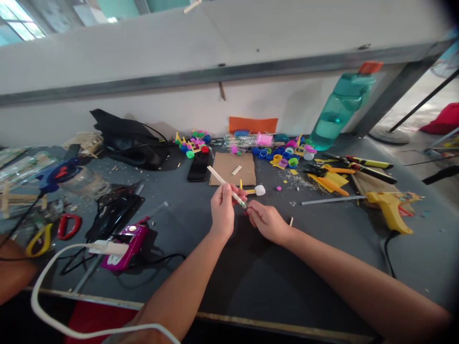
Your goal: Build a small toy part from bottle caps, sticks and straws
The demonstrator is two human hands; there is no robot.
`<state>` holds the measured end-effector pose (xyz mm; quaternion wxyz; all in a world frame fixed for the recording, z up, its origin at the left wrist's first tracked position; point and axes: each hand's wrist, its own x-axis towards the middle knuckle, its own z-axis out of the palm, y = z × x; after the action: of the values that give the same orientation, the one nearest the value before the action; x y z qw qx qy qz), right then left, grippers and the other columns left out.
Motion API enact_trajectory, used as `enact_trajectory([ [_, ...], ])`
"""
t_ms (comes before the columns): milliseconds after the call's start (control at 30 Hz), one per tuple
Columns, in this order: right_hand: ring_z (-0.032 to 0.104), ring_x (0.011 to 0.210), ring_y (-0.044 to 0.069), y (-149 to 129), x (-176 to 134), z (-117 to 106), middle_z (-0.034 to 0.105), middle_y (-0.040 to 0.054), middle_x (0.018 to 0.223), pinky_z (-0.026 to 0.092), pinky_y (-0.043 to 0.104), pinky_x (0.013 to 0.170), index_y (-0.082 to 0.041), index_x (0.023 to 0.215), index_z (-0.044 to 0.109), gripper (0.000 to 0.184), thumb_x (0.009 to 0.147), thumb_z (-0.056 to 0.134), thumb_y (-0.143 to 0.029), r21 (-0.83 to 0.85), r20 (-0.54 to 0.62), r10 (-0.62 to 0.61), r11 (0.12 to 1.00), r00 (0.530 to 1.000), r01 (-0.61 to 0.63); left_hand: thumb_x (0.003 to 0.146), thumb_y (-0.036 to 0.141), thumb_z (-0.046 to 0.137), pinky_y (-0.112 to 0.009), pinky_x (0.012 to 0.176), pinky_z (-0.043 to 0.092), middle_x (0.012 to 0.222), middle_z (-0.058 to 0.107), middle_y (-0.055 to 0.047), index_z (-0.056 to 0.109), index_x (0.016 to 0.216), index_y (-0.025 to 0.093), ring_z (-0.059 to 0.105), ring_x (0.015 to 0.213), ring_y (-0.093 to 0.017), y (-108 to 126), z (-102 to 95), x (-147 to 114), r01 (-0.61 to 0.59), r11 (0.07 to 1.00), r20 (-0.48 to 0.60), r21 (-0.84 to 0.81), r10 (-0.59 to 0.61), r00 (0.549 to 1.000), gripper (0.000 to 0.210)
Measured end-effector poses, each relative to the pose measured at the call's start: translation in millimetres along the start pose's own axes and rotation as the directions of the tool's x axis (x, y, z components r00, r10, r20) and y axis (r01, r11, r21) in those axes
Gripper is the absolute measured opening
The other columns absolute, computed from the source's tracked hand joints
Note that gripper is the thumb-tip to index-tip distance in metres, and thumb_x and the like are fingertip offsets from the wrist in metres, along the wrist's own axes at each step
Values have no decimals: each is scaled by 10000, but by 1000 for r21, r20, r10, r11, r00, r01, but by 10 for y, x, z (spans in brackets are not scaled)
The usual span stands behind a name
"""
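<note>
My left hand (223,210) is closed around a pair of pale wooden chopsticks (217,175), which slant up to the left. Green print and clear film show at their lower end, like a plastic wrapper (242,204). Against that end, my right hand (267,220) is closed in a pinch; its fingers hide exactly what they grip. Just beyond my hands lies a brown cardboard piece (224,162) with a short stick piece (236,170) on it. A white lump (259,190) with yellow strips sits near its front edge.
Bottle caps (287,155), a phone (198,167) and a teal water bottle (339,110) line the back. Pliers (373,169) and a yellow glue gun (389,205) lie right. A magenta power strip (127,246), cables and another person's arm (16,270) are left.
</note>
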<state>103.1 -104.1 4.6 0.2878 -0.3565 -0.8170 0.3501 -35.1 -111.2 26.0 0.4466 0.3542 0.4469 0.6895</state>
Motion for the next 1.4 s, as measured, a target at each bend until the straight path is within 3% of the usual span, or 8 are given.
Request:
enact_trajectory([
  [167, 547, 705, 146, -25, 52, -230, 590, 36, 768, 427, 256, 649, -189, 852, 601, 317, 930, 388, -410, 246, -250, -9, 967, 968, 73, 867, 432, 495, -222, 546, 481, 462, 490, 44, 523, 641, 162, 486, 444, -81, 140, -35, -6, 35, 992, 210, 118, -60, 976, 353],
  [333, 476, 544, 101, -32, 166, -471, 545, -12, 652, 367, 211, 464, -181, 815, 620, 281, 841, 538, -448, 547, -285, 189, 837, 940, -3, 869, 438, 485, -201, 474, 409, 463, 512, 28, 560, 685, 143, 465, 422, -78, 76, 19, -93, 122, 912, 531, 392, -333, 779, 355],
  [700, 437, 472, 78, 17, 219, -715, 552, -6, 569, 285, 195, 389, -147, 747, 698, 245, 737, 635, -384, 505, -333, 336, 853, 881, -134, 871, 478, 453, -202, 476, 396, 450, 475, 42, 561, 730, 143, 442, 414, -76, -79, -36, -14, 198, 882, 543, 428, -426, 723, 379],
  [967, 354, 437, 48, 168, 281, -1211, 445, -53, 554, 209, 177, 353, -165, 686, 595, 192, 678, 677, -337, 669, -624, 470, 735, 624, 116, 870, 481, 454, -220, 518, 421, 441, 451, 45, 577, 709, 146, 435, 428, -82, -76, -79, -2, 164, 842, 576, 513, -480, 662, 391],
  [1167, 467, 469, 66, 221, 253, -1552, 447, -75, 572, 378, 167, 410, -219, 698, 424, 217, 750, 580, -361, 653, -751, 550, 702, 365, 285, 865, 442, 475, -224, 528, 449, 442, 477, 39, 584, 699, 144, 440, 426, -79, -107, -76, 20, 207, 859, 563, 468, -471, 679, 358],
  [1233, 482, 457, 73, 176, 256, -1504, 452, -82, 565, 397, 175, 410, -229, 725, 410, 190, 768, 549, -350, 710, -678, 559, 667, 477, 226, 858, 437, 485, -237, 538, 472, 443, 484, 34, 582, 686, 144, 450, 432, -84, -91, -52, 22, 236, 876, 550, 422, -454, 701, 353],
  [1333, 382, 358, 59, 64, 270, -1236, 432, -92, 530, 309, 168, 325, -227, 759, 450, 136, 778, 537, -330, 766, -329, 539, 633, 775, -114, 848, 438, 501, -245, 531, 485, 444, 496, 26, 585, 679, 141, 471, 437, -92, -58, -23, 20, 277, 888, 526, 366, -443, 726, 352],
  [1400, 332, 339, 47, -1, 275, -1018, 429, -90, 528, 226, 158, 294, -218, 778, 482, 138, 791, 538, -343, 685, -124, 511, 664, 851, -299, 840, 437, 518, -243, 520, 485, 449, 505, 24, 591, 685, 136, 472, 432, -90, -44, -18, 18, 293, 891, 522, 345, -442, 730, 346],
])
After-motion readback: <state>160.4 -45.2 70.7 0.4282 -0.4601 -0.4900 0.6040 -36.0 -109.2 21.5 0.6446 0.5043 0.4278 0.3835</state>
